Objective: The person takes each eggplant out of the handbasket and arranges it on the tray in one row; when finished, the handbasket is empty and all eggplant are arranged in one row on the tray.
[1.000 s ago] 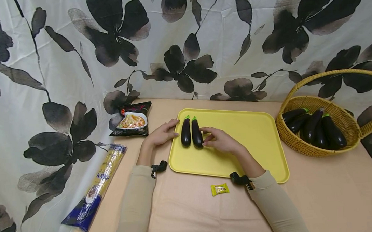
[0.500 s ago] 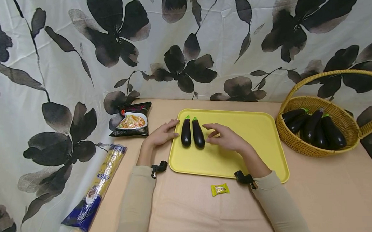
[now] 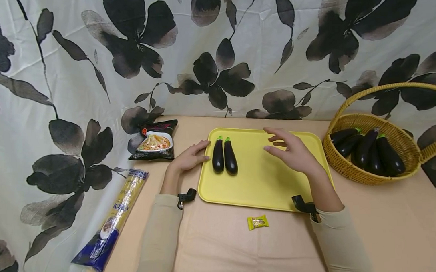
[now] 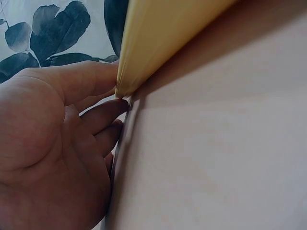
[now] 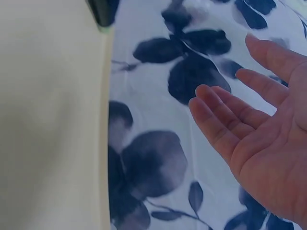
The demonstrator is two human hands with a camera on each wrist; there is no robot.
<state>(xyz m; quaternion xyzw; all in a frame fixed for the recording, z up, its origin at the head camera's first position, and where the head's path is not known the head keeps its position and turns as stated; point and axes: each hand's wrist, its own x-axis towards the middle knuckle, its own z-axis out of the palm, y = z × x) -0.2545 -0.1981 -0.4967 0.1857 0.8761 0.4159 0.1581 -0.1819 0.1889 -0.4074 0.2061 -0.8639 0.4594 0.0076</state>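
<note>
Two dark eggplants, a left one [image 3: 217,155] and a right one [image 3: 230,156], lie side by side on the left part of the yellow tray [image 3: 263,194], green stem ends pointing away. My left hand [image 3: 186,158] rests at the tray's left rim, its fingers extended and its thumb at the edge. The left wrist view shows its fingertips right at the tray wall [image 4: 148,43]. My right hand [image 3: 288,149] hovers over the right half of the tray with nothing in it. The right wrist view shows its fingers [image 5: 218,124] spread and loosely straight.
A wicker basket [image 3: 343,171] with a tall handle holds several eggplants [image 3: 375,152] on the right. A black noodle packet [image 3: 156,140] and a long blue-and-gold pasta bag [image 3: 113,221] lie left. A small yellow wrapped candy [image 3: 258,222] lies before the tray.
My right hand has moved off the right eggplant, rightward and away over the tray. That eggplant tilted slightly and now lies a little nearer the other. My left hand has stayed put.
</note>
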